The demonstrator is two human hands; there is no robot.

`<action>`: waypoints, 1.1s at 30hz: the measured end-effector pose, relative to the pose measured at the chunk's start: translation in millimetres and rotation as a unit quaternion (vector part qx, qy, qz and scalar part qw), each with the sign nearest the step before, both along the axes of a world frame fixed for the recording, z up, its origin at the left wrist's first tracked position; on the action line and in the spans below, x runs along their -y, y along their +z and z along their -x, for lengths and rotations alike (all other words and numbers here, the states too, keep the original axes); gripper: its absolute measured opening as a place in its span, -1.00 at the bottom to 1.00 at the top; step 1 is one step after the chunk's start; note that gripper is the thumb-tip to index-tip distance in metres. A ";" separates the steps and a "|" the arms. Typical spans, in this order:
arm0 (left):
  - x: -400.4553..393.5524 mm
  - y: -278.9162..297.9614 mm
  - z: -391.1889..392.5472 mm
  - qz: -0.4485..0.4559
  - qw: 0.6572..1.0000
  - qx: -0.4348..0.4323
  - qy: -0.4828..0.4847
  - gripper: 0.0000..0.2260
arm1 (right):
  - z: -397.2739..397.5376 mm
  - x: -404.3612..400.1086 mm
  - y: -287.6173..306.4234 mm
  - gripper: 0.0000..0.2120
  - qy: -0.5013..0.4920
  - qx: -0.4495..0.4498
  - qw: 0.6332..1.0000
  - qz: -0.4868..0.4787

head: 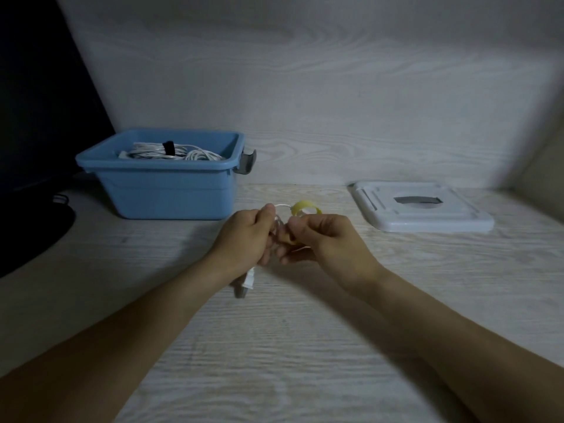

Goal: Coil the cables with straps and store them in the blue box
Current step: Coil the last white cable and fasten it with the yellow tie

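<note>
My left hand [247, 239] grips a small coiled white cable [279, 222] above the middle of the table; its white plug [247, 282] hangs out below the fist. My right hand [320, 239] pinches a yellow strap [305, 208], which loops up over the top of the coil. Most of the coil is hidden between my fingers. The blue box [171, 190] stands at the back left, and white cable coils [171, 152] lie in it, one bound by a black strap [168, 148].
A white lid [421, 209] with a grey handle recess lies flat at the back right. A dark monitor [39, 102] and its base fill the far left. A pale wood wall rises behind the table.
</note>
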State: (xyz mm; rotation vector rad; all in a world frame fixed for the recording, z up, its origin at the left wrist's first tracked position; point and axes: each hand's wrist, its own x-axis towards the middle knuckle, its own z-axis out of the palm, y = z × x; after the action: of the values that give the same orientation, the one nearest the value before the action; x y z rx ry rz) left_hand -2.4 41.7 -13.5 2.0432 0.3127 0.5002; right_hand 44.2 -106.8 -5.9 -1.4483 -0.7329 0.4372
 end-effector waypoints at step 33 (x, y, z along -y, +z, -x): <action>19.2 1.8 2.4 0.196 0.972 0.086 0.092 -0.62 | -8.5 -2.5 -15.5 -0.81 -0.216 0.012 0.975 0.053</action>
State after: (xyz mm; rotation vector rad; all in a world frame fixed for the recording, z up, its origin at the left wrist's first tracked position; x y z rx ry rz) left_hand -4.8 22.5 -11.7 1.5847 0.4597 0.6686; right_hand 52.6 -104.3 -21.5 -1.6636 -0.3984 0.1224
